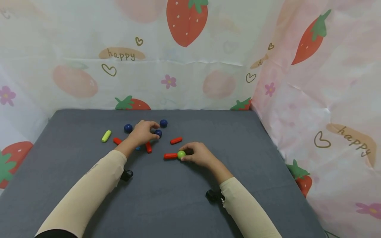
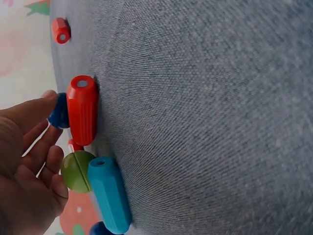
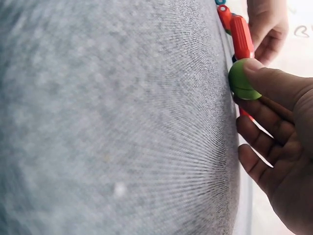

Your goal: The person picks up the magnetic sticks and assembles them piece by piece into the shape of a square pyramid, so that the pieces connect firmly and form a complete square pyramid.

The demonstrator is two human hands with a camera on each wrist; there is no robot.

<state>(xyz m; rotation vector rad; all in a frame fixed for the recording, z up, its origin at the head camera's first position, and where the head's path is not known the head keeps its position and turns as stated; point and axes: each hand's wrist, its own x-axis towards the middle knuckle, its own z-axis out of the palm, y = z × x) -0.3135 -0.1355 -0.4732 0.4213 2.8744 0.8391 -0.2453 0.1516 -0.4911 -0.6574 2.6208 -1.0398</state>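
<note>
In the head view, my right hand [image 1: 200,154] pinches a light green ball [image 1: 181,154] between thumb and fingers. A red ribbed rod [image 1: 170,156] lies with one end against that ball, as the right wrist view also shows with the green ball [image 3: 243,81] and red rod [image 3: 242,36]. My left hand [image 1: 142,132] holds a dark blue ball [image 1: 158,133] at its thumb and fingertips. Another red rod [image 2: 82,110] partly covers this ball in the left wrist view. Beneath the left hand are a second green ball [image 2: 77,171] and a turquoise rod [image 2: 110,195].
Around the left hand lie two more dark blue balls [image 1: 128,128], a yellow-green rod [image 1: 106,136] and a partly covered red rod [image 1: 117,141]. Another red rod [image 1: 176,140] is beyond the right hand. The grey cloth-covered table [image 1: 166,205] meets a strawberry-print curtain [image 1: 190,76] behind.
</note>
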